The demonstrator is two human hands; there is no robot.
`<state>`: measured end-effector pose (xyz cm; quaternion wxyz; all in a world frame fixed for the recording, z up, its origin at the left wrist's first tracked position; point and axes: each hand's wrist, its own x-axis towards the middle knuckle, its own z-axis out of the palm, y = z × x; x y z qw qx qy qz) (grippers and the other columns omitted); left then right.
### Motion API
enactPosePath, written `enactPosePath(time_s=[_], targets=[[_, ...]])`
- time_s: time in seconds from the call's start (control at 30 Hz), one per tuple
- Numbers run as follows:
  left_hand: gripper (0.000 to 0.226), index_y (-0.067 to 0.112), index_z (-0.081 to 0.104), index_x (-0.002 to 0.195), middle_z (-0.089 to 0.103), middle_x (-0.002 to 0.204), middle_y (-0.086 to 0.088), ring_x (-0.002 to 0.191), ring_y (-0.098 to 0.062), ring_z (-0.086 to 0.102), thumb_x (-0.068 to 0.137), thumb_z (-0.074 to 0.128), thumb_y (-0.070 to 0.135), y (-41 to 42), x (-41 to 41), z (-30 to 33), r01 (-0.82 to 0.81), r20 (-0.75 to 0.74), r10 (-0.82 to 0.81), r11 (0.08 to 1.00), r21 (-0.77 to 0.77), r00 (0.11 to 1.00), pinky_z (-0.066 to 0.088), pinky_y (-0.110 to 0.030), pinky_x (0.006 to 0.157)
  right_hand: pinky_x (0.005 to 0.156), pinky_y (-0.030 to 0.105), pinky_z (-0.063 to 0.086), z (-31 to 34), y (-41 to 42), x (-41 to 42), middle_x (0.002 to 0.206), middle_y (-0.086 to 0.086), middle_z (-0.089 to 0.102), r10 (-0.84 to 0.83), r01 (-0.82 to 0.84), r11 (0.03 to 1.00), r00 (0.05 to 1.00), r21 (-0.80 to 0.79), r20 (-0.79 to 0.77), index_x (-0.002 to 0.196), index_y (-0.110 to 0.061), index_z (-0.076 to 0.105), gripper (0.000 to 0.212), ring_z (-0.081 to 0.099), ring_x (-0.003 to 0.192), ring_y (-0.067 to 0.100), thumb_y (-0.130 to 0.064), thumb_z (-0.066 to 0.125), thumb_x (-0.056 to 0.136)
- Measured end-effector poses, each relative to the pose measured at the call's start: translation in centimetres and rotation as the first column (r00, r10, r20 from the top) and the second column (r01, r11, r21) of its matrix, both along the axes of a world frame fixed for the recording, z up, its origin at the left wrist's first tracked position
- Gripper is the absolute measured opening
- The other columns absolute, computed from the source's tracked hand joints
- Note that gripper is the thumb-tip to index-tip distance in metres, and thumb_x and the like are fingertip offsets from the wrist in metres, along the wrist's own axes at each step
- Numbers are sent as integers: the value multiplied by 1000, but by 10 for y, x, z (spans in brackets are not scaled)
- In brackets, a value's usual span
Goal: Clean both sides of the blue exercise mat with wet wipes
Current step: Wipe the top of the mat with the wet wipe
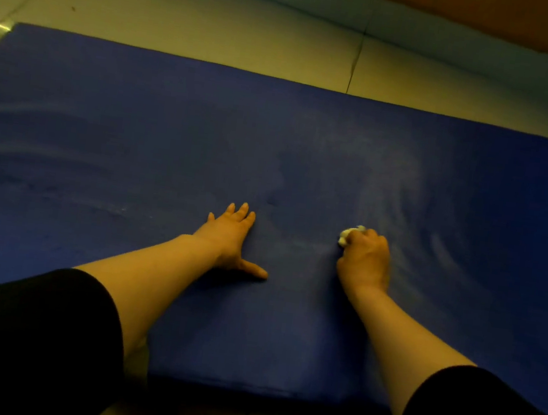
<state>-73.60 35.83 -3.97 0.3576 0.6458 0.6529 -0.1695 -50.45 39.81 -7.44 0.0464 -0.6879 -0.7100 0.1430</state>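
Blue exercise mat (171, 132) lies flat on the tiled floor (185, 17), filling most of the view, with its near edge just in front of the person and its far edge running across the tiles. Pale, curved wipe streaks show on the mat's right half, fanning out from the right hand toward the far edge. A crumpled white wet wipe (348, 234) sits on the mat surface, clutched under the fingers of the right hand (364, 260), which is curled closed around it and pressed down on the mat. The left hand (231, 236) rests flat on the mat to the left of the wipe, palm down, fingers spread wide and thumb stretched out toward the right hand. Both forearms are bare below black sleeves (27, 325). Beyond the mat's far edge, an orange-brown surface (496, 17) fills the upper right corner.
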Motion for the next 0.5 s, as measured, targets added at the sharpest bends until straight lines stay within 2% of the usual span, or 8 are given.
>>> enactPosePath(time_s=[0.07, 0.2, 0.27, 0.33, 0.43, 0.5], targets=[[122, 12, -7, 154, -15, 161, -5, 148, -27, -12, 74, 67, 65, -10, 6, 0, -9, -5, 9, 1000, 2, 1000, -1, -54, 118, 81, 34, 41, 5, -10, -17, 110, 16, 58, -18, 18, 999, 1000, -30, -7, 102, -6, 65, 22, 51, 102, 34, -1, 50, 86], [108, 9, -4, 154, -11, 161, -10, 149, -28, -8, 83, 62, 58, -25, 20, -2, -39, -27, 41, 998, 52, 999, 3, -53, 118, 79, 31, 40, 6, -46, -75, 107, 12, 56, 199, -210, 975, 971, -75, -132, 100, -8, 63, 16, 50, 100, 28, -9, 51, 89], [99, 7, -1, 154, -8, 161, -11, 149, -28, -5, 89, 56, 55, -35, 25, -3, -44, -30, 46, 996, 81, 998, 4, -51, 119, 77, 31, 42, 5, -57, -79, 104, 10, 57, 242, -257, 964, 954, -66, -177, 95, -10, 64, 14, 51, 98, 27, -9, 53, 87], [96, 7, -2, 154, -9, 162, -11, 149, -27, -6, 91, 51, 57, -47, 28, -1, -18, -42, 21, 996, 87, 999, 3, -51, 119, 77, 33, 45, 7, -57, -60, 103, 10, 59, 165, -171, 985, 973, -26, -160, 92, -11, 67, 18, 53, 97, 30, -5, 52, 84], [108, 10, -6, 154, -12, 161, -8, 149, -27, -10, 83, 50, 69, -59, 27, 7, 40, -41, -38, 998, 43, 998, 0, -53, 119, 82, 33, 40, 14, -49, -19, 109, 12, 58, -72, 72, 997, 997, -17, -14, 99, -11, 66, 23, 50, 102, 32, -5, 48, 88], [112, 11, -6, 154, -13, 161, -7, 149, -26, -10, 80, 52, 72, -63, 27, 13, 48, -31, -47, 999, 26, 998, -1, -54, 119, 84, 33, 40, 18, -46, -10, 112, 13, 56, -146, 147, 989, 988, -30, 51, 103, -9, 64, 21, 48, 105, 32, -8, 46, 92]])
